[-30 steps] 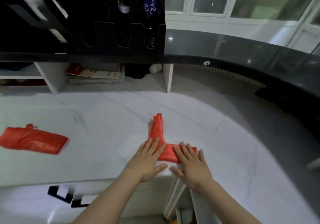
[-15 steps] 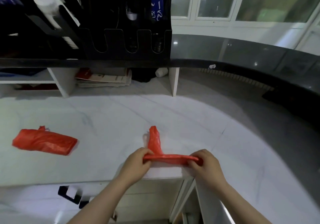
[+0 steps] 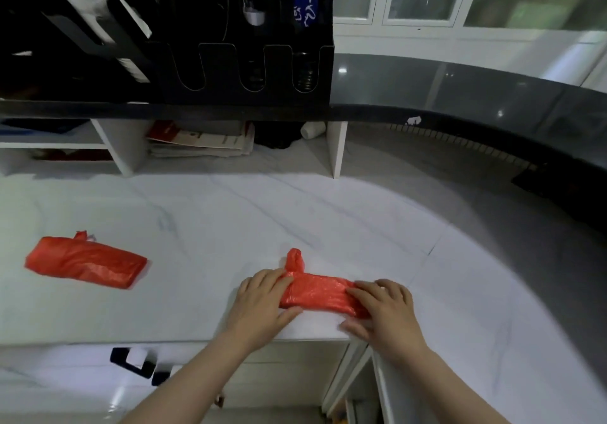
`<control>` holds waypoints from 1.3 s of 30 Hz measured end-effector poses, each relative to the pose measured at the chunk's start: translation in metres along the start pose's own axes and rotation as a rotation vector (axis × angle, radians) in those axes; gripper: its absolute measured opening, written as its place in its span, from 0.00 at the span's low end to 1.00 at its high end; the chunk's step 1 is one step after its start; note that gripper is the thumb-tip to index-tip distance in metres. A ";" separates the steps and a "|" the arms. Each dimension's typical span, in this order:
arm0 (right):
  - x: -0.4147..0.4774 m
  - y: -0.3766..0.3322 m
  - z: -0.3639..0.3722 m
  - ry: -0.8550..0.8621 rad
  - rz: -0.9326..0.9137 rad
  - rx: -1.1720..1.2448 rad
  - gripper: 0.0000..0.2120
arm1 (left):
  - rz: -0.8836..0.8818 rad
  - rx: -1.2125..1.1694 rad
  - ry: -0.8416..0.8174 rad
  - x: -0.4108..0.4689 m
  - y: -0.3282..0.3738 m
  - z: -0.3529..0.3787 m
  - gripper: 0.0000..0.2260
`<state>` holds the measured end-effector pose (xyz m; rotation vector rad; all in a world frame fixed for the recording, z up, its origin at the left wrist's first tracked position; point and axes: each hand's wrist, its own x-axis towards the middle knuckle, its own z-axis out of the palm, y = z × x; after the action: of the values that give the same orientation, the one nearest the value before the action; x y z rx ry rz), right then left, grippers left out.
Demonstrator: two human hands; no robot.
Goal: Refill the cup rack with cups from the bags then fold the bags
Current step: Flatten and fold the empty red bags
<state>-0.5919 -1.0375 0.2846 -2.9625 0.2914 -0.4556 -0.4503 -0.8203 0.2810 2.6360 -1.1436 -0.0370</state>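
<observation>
- At 9 o'clock from the hands I see a folded bag [image 3: 86, 262], red, lying flat on the table [image 3: 230, 220] and well apart from both hands. A small handle tab sticks up at its far edge.
- At 11 o'clock, on the dark ledge, stands the black rack [image 3: 243, 72]. A white stack of cups [image 3: 88, 6] leans in its left channel. The slots facing me are too dark to tell what they hold.
- Under the ledge, at 12 o'clock, papers [image 3: 203, 141] lie in a white cubby.
- I have the left hand [image 3: 262, 305] flat, fingers straight and close together, pressing the bag's left end.
- The bag [image 3: 317, 294] is a red strip running from 9 to 3 o'clock, near the table's front edge. A handle tab points to 12 o'clock from its left end.
- The right hand [image 3: 384, 312] lies with straight fingers pressing on the bag's right end, thumb on the table.
</observation>
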 end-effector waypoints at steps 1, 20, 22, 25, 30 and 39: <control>0.002 0.001 -0.001 -0.026 0.035 0.026 0.20 | 0.041 0.029 -0.037 0.001 -0.006 -0.001 0.27; 0.055 -0.055 0.036 -0.373 -0.091 0.054 0.33 | -0.245 -0.108 0.002 0.047 -0.023 -0.021 0.20; 0.066 -0.059 0.035 -0.383 -0.057 0.059 0.34 | -0.236 -0.081 -0.004 0.044 -0.037 -0.023 0.20; 0.087 -0.074 0.034 -0.366 -0.016 0.042 0.29 | -0.212 -0.071 0.033 0.037 -0.065 -0.031 0.21; 0.110 -0.099 0.045 -0.298 -0.011 -0.037 0.17 | -0.158 -0.078 0.142 0.007 -0.134 -0.062 0.20; 0.166 -0.214 0.080 -0.367 0.103 0.049 0.23 | -0.008 0.130 -0.033 -0.049 -0.331 -0.117 0.40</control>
<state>-0.3757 -0.8564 0.2892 -2.8889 0.3804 0.0933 -0.2328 -0.5421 0.3062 2.7625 -1.1842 -0.0080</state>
